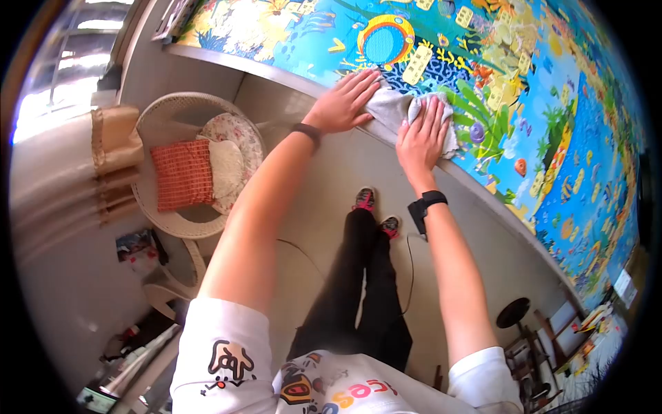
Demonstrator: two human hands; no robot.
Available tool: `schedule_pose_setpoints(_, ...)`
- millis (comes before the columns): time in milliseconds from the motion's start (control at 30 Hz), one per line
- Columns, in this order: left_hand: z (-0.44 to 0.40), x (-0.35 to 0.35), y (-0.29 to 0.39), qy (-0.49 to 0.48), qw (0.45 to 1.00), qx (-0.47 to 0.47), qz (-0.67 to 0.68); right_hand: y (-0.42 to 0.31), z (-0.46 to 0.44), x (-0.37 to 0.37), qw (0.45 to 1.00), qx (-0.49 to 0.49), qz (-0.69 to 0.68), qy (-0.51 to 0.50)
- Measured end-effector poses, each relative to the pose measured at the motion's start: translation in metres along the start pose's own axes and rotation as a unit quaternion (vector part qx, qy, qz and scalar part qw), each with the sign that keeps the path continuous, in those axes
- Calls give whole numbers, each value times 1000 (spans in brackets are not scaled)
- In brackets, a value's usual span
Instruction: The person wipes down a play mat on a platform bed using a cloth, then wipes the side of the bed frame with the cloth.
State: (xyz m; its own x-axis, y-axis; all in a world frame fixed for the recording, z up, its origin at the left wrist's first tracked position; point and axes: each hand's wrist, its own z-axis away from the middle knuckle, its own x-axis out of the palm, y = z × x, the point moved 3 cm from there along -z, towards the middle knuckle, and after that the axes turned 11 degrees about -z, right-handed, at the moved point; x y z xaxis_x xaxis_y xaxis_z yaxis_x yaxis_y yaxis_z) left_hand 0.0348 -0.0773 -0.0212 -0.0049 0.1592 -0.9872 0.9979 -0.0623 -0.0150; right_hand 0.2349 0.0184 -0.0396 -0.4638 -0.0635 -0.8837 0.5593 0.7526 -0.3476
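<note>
A pale grey cloth [388, 109] lies crumpled at the near edge of a table covered with a bright sea-picture mat [331, 41]. My right hand [422, 138] presses flat on the cloth's right part, fingers stretched out over it. Beside the cloth's left end, my left hand [345, 102] rests palm down with its fingers extended; its fingertips reach onto the mat. Whether the left palm covers any of the cloth is hidden.
On the left stands a round wicker chair [148, 114] with an orange cushion [181, 176]. A light curtain [62, 186] hangs by the window. A thin dark cable [412, 269] runs on the floor near my shoes [365, 199]. Dark stools [514, 312] stand at lower right.
</note>
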Motion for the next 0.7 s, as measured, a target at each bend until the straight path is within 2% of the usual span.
schedule_pose_setpoints(167,3,18,-2,53,998,1,-23,0,2,7,999,-14,13,42)
schedule_pose_setpoints(200,2,18,-2,93,995,5,-35,0,2,7,999,-12,18,39)
schedule_pose_setpoints(467,7,26,-8,116,991,33,-60,-2,0,10,997,-20,52,59)
schedule_pose_setpoints(567,7,24,-9,117,992,39,-10,-3,1,11,997,-12,59,53)
schedule_pose_setpoints(700,10,30,-13,137,986,98,-7,-4,2,12,996,-21,62,64)
